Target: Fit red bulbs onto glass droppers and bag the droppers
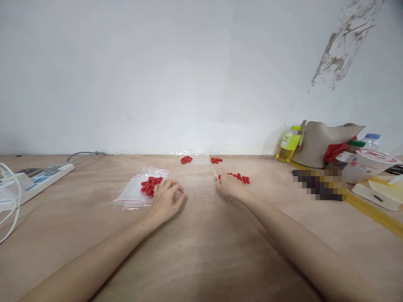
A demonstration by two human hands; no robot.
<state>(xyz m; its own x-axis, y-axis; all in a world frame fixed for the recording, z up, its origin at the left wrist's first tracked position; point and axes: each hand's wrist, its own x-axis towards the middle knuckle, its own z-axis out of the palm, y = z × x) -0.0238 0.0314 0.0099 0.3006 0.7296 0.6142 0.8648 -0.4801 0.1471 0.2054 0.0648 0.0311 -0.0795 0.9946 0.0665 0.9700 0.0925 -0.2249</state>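
A row of thin clear tubes (pixel 198 187) lies side by side on the table in front of me. At its left end is my left hand (pixel 165 200), fingers loosely bent and thumb apart, with nothing visible in it. Just beyond that hand, a heap of small red rubber bulbs (pixel 150 184) rests on clear plastic bags (pixel 130 195). My right hand (pixel 227 186) is closed on a thin clear tube (pixel 215 174) that sticks up from its fingers. Beside and partly behind it lie several tubes with red bulbs (pixel 241 178) on their far ends.
Two bags with red bulbs (pixel 186 160) lie against the wall. A white power strip (pixel 47 182) and cables stand at left. At right are a yellow drink bottle (pixel 289 144), a grey-brown container (pixel 317 144), a white tub (pixel 365 165) and a pixelated dark object (pixel 319 185).
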